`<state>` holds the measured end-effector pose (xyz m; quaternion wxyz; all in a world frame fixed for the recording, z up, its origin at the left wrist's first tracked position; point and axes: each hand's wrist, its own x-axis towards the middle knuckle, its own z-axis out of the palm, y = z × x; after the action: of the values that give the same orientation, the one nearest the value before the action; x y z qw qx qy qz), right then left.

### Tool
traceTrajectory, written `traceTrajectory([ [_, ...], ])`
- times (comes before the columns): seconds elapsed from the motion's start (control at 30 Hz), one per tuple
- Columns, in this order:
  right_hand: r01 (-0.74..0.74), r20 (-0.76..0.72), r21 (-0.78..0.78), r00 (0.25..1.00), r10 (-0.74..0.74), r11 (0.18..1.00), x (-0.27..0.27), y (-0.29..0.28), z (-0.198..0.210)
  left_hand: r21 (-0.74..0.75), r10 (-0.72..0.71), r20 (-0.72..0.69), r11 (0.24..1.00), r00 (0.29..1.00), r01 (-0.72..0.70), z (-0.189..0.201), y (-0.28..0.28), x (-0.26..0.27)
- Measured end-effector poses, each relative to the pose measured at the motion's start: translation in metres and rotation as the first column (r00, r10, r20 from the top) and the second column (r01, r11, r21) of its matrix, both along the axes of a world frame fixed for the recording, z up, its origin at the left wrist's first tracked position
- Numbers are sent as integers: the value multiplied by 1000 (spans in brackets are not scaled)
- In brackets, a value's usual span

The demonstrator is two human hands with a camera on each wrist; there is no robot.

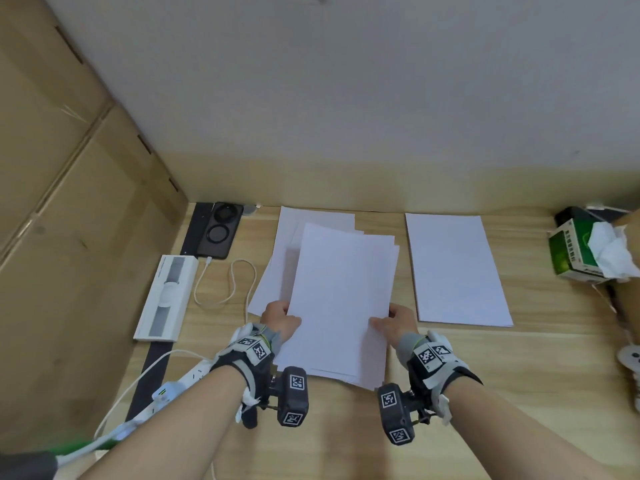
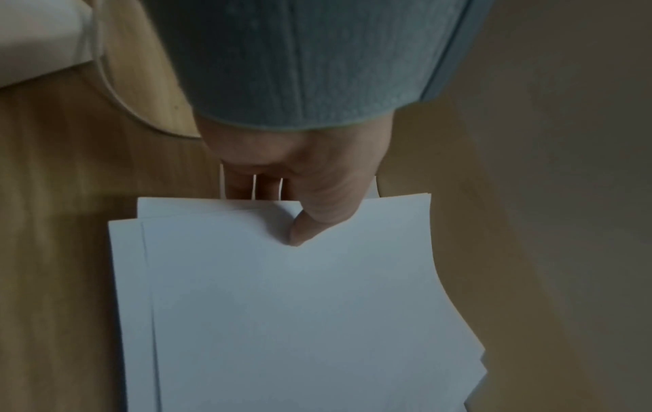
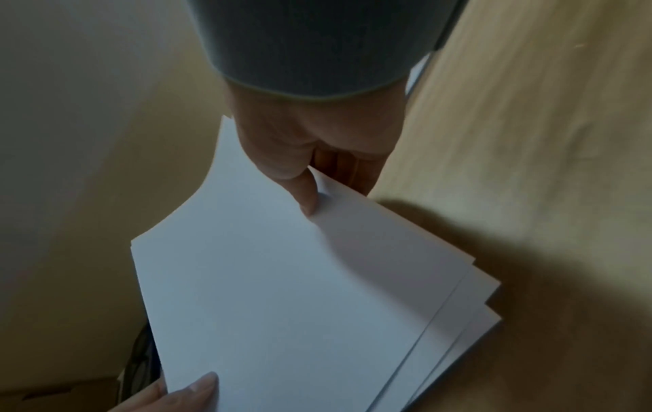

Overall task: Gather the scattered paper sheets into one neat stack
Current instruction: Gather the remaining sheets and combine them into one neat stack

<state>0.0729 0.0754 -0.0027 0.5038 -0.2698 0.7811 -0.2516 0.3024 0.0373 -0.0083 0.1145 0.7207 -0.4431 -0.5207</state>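
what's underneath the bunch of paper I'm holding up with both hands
Under the held sheets, more white sheets lie on the wooden table, showing at their left and far edges. How many lie there, and anything else beneath, is covered.

Light wooden table (image 1: 485, 375) against a pale wall. Lying flat on it: overlapping white sheets (image 1: 277, 268) at centre, a single sheet (image 1: 457, 268) apart to the right, green tissue box (image 1: 575, 254) (far right), phone (image 1: 218, 233), white cable (image 1: 239, 282), long white box (image 1: 166, 299) at left.
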Motion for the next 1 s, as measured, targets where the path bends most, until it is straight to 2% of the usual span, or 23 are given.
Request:
traceTrajectory([
  [0.17,-44,38,22,998,43,999,2,-30,-6,-76,5,91,997,996,2,-1,-23,6],
  [0.27,-103,46,81,994,100,991,4,-39,-23,-164,101,148,984,984,-76,-13,-30,11],
  [0.33,-105,-1,97,994,106,990,3,-45,-45,-192,126,162,977,979,-94,-17,-34,11],
  [0.43,-28,-122,101,992,40,994,15,-51,-43,-131,-6,309,990,951,49,-24,-39,10],
  [0.5,10,-163,114,987,8,993,22,-52,-35,-56,-64,389,994,919,93,-24,-42,8],
  [0.57,13,-174,147,985,13,989,25,-53,-31,-15,-99,363,994,926,112,-26,-43,6],
  [0.7,44,-170,205,985,-8,978,15,-53,-25,75,-66,223,996,973,50,-31,-42,0],
  [0.83,29,-191,175,981,5,984,-4,-50,-23,139,-99,161,987,982,76,-28,-42,-9],
  [0.9,39,-189,160,982,-8,986,-10,-52,-20,158,-71,115,986,991,53,-25,-44,-12],
  [1.0,39,-172,172,985,-9,984,-13,-63,-23,73,-68,149,996,987,57,-22,-56,-13],
])
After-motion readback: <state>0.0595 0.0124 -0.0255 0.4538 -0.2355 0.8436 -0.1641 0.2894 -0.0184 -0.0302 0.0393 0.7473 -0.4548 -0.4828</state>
